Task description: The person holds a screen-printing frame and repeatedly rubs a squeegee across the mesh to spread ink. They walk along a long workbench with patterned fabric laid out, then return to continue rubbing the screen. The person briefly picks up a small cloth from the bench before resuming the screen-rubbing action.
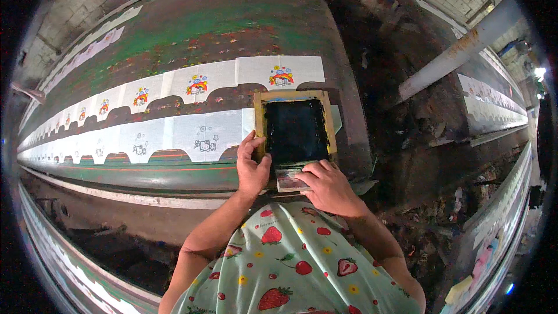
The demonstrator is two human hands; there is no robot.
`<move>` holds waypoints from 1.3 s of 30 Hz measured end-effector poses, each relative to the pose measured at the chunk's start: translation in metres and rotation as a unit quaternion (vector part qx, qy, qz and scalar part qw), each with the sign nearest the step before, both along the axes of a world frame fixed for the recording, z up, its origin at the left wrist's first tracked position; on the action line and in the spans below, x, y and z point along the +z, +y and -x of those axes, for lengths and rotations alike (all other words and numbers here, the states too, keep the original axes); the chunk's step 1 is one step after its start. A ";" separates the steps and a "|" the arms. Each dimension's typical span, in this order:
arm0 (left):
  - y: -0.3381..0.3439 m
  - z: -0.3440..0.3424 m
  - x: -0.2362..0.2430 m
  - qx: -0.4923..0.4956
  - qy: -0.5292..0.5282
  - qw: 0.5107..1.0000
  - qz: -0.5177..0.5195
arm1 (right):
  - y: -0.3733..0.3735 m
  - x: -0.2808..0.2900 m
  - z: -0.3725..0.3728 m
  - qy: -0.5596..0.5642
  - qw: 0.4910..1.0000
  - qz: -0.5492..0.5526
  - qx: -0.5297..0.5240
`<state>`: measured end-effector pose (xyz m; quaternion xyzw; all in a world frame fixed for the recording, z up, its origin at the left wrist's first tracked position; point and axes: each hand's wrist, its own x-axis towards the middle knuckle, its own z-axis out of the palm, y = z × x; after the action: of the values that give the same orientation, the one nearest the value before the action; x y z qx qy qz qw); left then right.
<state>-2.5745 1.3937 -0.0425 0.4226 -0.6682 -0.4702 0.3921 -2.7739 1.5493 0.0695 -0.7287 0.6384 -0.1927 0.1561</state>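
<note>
A wooden-framed printing screen (259,113) lies on the long table near its right end, with dark ink (293,131) covering the inside of the frame. My left hand (253,168) grips the screen's left bar near its lower corner, fingers curled over the wood. At the near end of the screen, my right hand (330,185) is closed on a squeegee (289,182), its handle stained with ink. Part of a white cloth piece (249,121) shows under the screen's left side. What lies directly beneath the ink is hidden.
Left of the screen runs a row of white cut pieces (154,131) with black outline prints. Behind it lies another row (226,71) with coloured rainbow prints. A grey pole (459,52) slants at the right, near another long table (494,113) with printed pieces.
</note>
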 end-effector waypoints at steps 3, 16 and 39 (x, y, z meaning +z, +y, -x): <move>0.001 0.002 0.000 0.000 -0.001 1.000 0.008 | 0.004 -0.002 0.000 -0.021 1.000 0.015 -0.005; -0.002 0.000 -0.005 -0.020 -0.021 0.996 0.089 | 0.032 -0.016 0.009 -0.142 0.961 0.135 -0.196; -0.015 -0.005 -0.031 -0.074 0.022 0.974 0.212 | 0.119 -0.010 -0.059 -0.033 0.932 0.169 -0.318</move>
<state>-2.5700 1.3784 -0.0740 0.2682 -0.7735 -0.3546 0.4517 -2.7153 1.6680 0.0594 -0.4968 0.7889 -0.3613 -0.0181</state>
